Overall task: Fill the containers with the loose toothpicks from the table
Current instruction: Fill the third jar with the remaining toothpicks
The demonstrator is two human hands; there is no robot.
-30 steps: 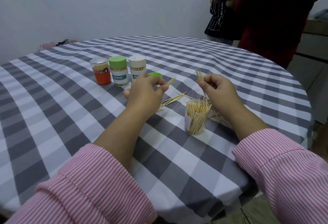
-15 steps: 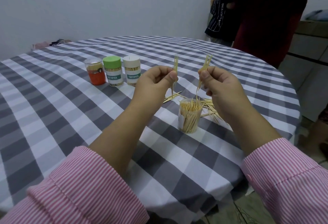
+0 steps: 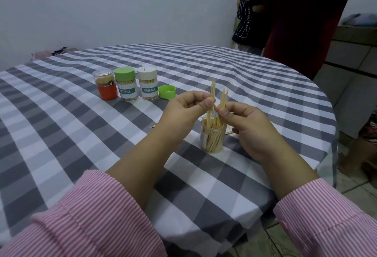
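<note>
Four containers: three capped (image 3: 126, 86) upper left, one open jar (image 3: 213, 137) mid-frame, toothpick-filled. My left hand (image 3: 188, 110) and right hand (image 3: 244, 123) each pinch a toothpick bundle (image 3: 212, 93) above it

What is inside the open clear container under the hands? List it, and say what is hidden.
The open clear container holds upright toothpicks, not quite full. The left hand and right hand each pinch a small bunch above it. Its far side is covered by the hands.

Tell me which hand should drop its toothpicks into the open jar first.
Probably the left hand: its pinched toothpicks already reach down into the open jar, while the right hand holds its bunch slightly higher.
</note>
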